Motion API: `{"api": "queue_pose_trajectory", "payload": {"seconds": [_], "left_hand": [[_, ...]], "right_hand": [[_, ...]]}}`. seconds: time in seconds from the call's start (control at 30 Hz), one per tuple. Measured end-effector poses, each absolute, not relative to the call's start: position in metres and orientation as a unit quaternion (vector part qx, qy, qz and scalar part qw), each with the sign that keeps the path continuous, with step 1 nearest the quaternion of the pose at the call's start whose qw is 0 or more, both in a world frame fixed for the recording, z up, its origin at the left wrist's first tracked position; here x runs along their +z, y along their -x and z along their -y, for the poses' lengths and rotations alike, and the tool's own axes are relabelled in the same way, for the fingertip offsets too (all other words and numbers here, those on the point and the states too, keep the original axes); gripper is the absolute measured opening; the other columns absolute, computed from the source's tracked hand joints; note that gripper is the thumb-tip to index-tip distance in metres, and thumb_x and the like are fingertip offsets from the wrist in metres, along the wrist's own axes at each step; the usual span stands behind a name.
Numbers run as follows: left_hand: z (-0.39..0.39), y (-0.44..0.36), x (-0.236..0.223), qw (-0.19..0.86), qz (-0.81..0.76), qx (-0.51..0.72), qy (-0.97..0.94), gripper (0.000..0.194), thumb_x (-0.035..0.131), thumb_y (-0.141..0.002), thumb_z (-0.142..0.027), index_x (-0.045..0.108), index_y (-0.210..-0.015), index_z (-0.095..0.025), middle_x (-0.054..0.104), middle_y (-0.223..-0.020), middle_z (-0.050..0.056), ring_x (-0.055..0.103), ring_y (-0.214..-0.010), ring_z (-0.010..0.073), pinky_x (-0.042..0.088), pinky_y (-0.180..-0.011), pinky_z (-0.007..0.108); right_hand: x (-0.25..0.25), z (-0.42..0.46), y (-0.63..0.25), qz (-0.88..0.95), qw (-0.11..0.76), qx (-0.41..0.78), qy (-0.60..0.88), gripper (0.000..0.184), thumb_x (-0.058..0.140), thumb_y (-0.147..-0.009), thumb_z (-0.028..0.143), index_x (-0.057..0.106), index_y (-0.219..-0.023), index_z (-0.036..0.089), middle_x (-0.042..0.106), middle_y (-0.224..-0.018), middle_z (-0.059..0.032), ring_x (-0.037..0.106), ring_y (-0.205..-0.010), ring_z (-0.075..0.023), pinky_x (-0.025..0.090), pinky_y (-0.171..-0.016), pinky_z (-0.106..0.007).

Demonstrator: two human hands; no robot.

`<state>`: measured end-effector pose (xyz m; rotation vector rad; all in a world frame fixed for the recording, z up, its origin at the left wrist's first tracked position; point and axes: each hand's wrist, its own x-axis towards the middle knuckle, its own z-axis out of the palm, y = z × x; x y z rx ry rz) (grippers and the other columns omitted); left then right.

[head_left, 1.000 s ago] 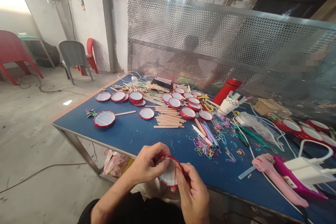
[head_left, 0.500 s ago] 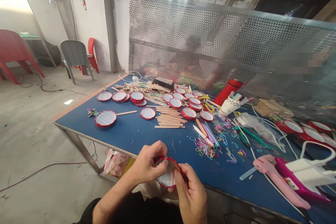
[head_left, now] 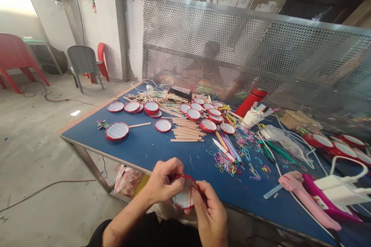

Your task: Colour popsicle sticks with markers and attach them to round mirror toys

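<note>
Just past the table's near edge, a small round disc with a white face and a red rim is held up in both hands. Thin red and teal bands run across its face. My left hand pinches at its upper left rim, thumb over the face; what lies between the fingertips is too small to make out. My right hand grips the right rim, with the thumb on the face and the fingers behind. On the table, a similar red-rimmed disc has a wooden stick attached.
The blue table bears several red-rimmed discs, wooden craft sticks, coloured rubber bands, markers, a red bottle, a pen cup and a pink glue gun. A perforated metal panel stands behind; a person is beyond it.
The disc has tipped slightly and shifted a little down and left in my hands. Both hands keep nearly the same hold. Things on the table stay put.
</note>
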<state>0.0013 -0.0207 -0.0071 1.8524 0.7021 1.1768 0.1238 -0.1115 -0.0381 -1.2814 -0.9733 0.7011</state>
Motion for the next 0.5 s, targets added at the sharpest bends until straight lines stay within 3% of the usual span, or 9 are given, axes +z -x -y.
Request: {"api": "queue_pose_trajectory", "payload": {"seconds": [0.1,0.17,0.27,0.37,0.5], "left_hand": [[0.02,-0.002,-0.008,0.434,-0.281,0.467,-0.717,0.014,0.06,-0.076,-0.019,0.047,-0.072,-0.022,0.043,-0.06,-0.009,0.035,-0.052,0.0078,0.03,-0.049,0.019],[0.02,-0.002,-0.009,0.486,-0.282,0.469,-0.682,0.012,0.063,-0.082,-0.024,0.051,-0.084,-0.022,0.053,-0.065,-0.007,0.044,-0.054,0.0088,0.037,-0.05,0.018],[0.022,-0.003,-0.011,0.552,-0.26,0.466,-0.641,0.033,0.07,-0.084,-0.029,0.052,-0.11,-0.022,0.07,-0.089,0.003,0.064,-0.071,0.0148,0.055,-0.057,0.021],[0.025,-0.004,-0.012,0.532,-0.239,0.448,-0.678,0.055,0.075,-0.078,-0.019,0.054,-0.129,-0.021,0.074,-0.106,0.008,0.074,-0.089,0.0211,0.067,-0.071,0.03],[0.029,-0.006,-0.015,0.461,-0.249,0.458,-0.718,0.07,0.072,-0.074,-0.007,0.055,-0.14,-0.022,0.074,-0.124,0.011,0.076,-0.1,0.0238,0.07,-0.076,0.032]], "right_hand": [[-0.034,0.111,-0.127,0.389,0.647,0.337,0.562,0.037,0.067,-0.091,0.056,0.073,-0.089,0.019,0.065,-0.07,0.0008,0.056,-0.048,-0.0114,0.049,-0.045,-0.021],[-0.032,0.107,-0.134,0.369,0.65,0.349,0.566,0.038,0.07,-0.089,0.056,0.071,-0.09,0.018,0.066,-0.069,0.001,0.056,-0.047,-0.0114,0.051,-0.046,-0.022],[-0.031,0.099,-0.148,0.342,0.668,0.355,0.558,0.039,0.075,-0.085,0.056,0.065,-0.089,0.018,0.067,-0.065,0.0014,0.057,-0.043,-0.0123,0.052,-0.045,-0.024],[-0.032,0.09,-0.157,0.331,0.69,0.364,0.531,0.039,0.077,-0.083,0.055,0.061,-0.089,0.02,0.068,-0.063,0.0007,0.059,-0.041,-0.0147,0.05,-0.042,-0.026],[-0.034,0.084,-0.156,0.324,0.702,0.369,0.516,0.037,0.076,-0.084,0.053,0.059,-0.088,0.021,0.067,-0.058,0.0014,0.06,-0.041,-0.0161,0.047,-0.039,-0.025]]}}
